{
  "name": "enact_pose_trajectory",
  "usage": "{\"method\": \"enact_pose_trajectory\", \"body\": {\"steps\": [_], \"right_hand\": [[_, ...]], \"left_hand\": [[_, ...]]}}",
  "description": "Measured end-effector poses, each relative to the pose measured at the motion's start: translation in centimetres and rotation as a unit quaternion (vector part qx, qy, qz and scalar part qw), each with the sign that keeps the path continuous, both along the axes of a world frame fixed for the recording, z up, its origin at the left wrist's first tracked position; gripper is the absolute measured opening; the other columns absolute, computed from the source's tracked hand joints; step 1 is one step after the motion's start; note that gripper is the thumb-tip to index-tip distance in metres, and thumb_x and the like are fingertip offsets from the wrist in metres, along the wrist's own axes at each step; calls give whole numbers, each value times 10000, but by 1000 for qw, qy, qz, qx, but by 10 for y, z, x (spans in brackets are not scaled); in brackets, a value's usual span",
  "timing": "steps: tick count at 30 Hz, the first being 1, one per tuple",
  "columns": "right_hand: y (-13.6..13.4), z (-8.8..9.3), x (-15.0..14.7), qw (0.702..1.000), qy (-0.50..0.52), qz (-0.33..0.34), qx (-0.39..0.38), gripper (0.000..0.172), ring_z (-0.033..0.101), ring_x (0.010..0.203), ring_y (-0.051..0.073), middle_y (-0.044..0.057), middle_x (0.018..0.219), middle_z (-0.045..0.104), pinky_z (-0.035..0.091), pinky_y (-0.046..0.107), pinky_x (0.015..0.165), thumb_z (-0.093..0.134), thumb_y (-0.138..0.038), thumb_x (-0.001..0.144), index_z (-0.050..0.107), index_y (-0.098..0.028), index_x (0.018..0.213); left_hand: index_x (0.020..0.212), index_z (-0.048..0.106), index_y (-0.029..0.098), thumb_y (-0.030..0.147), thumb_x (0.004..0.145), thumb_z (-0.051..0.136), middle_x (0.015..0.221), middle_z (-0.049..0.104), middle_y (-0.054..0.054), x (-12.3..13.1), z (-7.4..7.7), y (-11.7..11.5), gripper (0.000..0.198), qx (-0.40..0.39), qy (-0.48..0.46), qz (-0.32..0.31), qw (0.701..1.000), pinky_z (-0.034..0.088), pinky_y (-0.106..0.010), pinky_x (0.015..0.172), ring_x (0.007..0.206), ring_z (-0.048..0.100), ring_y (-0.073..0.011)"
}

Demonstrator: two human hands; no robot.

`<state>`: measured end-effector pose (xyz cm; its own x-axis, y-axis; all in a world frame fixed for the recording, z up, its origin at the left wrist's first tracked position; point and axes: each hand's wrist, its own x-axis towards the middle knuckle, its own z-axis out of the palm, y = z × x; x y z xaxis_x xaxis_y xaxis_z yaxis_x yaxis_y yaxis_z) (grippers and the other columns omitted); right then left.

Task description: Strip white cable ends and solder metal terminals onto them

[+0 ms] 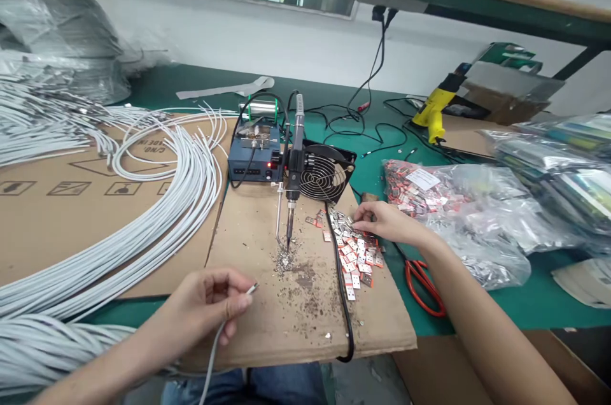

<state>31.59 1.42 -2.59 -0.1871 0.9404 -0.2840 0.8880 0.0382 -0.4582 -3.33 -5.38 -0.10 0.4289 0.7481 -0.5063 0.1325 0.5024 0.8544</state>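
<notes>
Between the thumb and fingers of my left hand (222,303) is a white cable (214,348), its stripped end pointing right toward the soldering iron. My right hand (375,221) reaches down to a pile of small silver metal connectors (340,221), fingertips closed together among them; what they pinch is too small to make out. Just below that hand lie several small red-and-white connector boards (351,258). The soldering iron (293,182) stands upright in a holder between my hands, its tip pointing down over solder bits (285,260) on the cardboard (252,328).
A blue solder feeder (252,150) and a fan (324,172) stand behind the iron. White cable bundles (157,233) fill the left. Bags of parts (424,191), red-handled scissors (422,287) and a yellow heat gun (432,113) lie right. A black cord (341,290) crosses the cardboard.
</notes>
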Motion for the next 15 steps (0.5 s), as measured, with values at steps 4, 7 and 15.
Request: {"method": "enact_pose_trajectory", "body": {"steps": [4,7,15], "right_hand": [[-6,8,-4,998,69,-4,11,230,579,558,140,-5,608,605,456,265,533,634,-361,791,598,-147,711],[-17,17,-18,992,129,-13,6,246,564,499,141,17,575,611,432,257,468,577,-390,797,580,-163,703],[-47,15,-109,919,365,-68,-136,72,588,539,119,-6,588,641,468,221,491,708,-209,671,641,-185,683]], "left_hand": [[712,534,152,292,687,664,429,507,86,9,-2,26,193,11,35,-51,998,369,-169,380,361,463,-64],[688,554,139,219,713,635,450,500,81,20,-5,42,116,36,33,-88,995,368,-165,378,367,458,-57],[656,634,117,204,731,649,477,512,61,30,-5,57,115,36,31,-126,991,364,-147,375,376,460,-44]]}}
